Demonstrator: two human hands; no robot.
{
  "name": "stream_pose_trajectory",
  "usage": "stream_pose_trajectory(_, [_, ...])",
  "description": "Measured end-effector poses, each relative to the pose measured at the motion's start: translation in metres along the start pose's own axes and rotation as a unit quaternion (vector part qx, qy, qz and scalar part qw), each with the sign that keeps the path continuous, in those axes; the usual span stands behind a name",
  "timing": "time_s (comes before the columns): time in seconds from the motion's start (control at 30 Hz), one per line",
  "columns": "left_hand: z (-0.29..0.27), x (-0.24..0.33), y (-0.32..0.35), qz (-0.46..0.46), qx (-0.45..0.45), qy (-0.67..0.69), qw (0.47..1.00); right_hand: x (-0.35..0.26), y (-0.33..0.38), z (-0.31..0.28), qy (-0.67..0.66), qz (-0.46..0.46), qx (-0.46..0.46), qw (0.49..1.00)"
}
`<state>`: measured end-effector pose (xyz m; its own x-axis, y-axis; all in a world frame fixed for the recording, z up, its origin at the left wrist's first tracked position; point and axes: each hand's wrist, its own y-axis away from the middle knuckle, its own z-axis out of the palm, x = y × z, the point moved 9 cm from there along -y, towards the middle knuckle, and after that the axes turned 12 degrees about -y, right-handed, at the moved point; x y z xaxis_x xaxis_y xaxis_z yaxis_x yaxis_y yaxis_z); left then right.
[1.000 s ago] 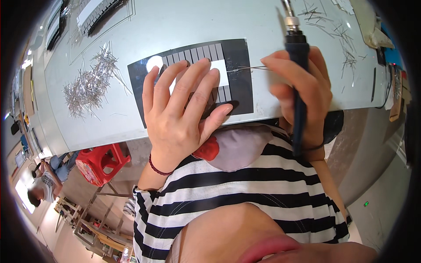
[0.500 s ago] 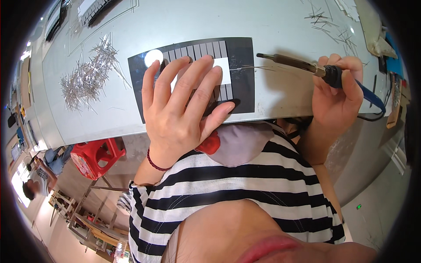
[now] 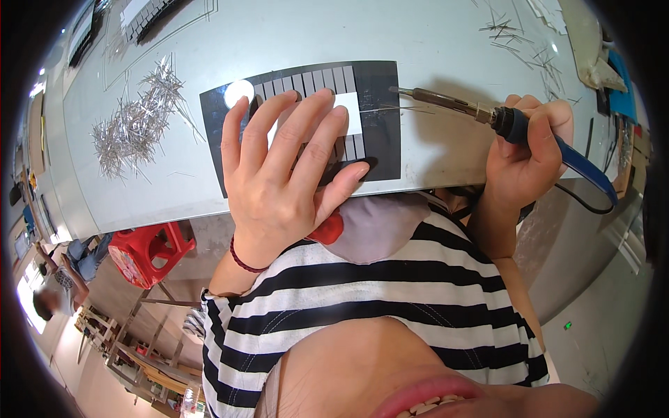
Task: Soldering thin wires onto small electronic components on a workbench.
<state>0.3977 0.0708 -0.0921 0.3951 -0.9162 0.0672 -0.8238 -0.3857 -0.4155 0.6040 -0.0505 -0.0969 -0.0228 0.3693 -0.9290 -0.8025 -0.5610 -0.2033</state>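
Several gray strips (image 3: 334, 79) lie on a dark sheet (image 3: 382, 153) on the worktop (image 3: 265, 35), partly hidden by a white strip (image 3: 353, 115) and the left hand (image 3: 279, 184), its grip spread flat. Thin wires (image 3: 398, 108) jut rightward, their inner ends hard to follow. The right hand (image 3: 526, 157) grips a soldering iron (image 3: 514, 125); whether its tip touches the sheet is unclear. Leftward, metal pins (image 3: 132, 132) tangle indistinctly.

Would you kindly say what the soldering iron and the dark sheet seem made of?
The soldering iron has a glinting shaft, likely metal; its smooth, evenly blue handle suggests plastic or rubber. The dark sheet looks thin and smooth with slight sheen: perhaps plastic, though coated card is possible.
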Motion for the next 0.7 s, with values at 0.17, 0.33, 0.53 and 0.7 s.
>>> stream_pose_trajectory(0.17, [0.001, 0.0, -0.001, -0.001, 0.002, 0.006, 1.0, 0.001, -0.001, 0.0, -0.008, -0.008, -0.006, 1.0])
stream_pose_trajectory(0.33, [0.0, -0.001, -0.001, -0.005, -0.002, 0.002, 1.0, -0.002, 0.001, 0.012, -0.003, -0.021, -0.064, 0.998])
stream_pose_trajectory(0.53, [0.0, 0.0, 0.0, -0.007, -0.007, 0.002, 1.0, -0.004, 0.004, 0.018, 0.025, -0.029, -0.059, 0.998])
stream_pose_trajectory(0.7, [0.002, -0.002, 0.0, -0.006, -0.01, 0.001, 1.0, -0.002, 0.001, 0.024, 0.012, -0.032, -0.094, 0.995])
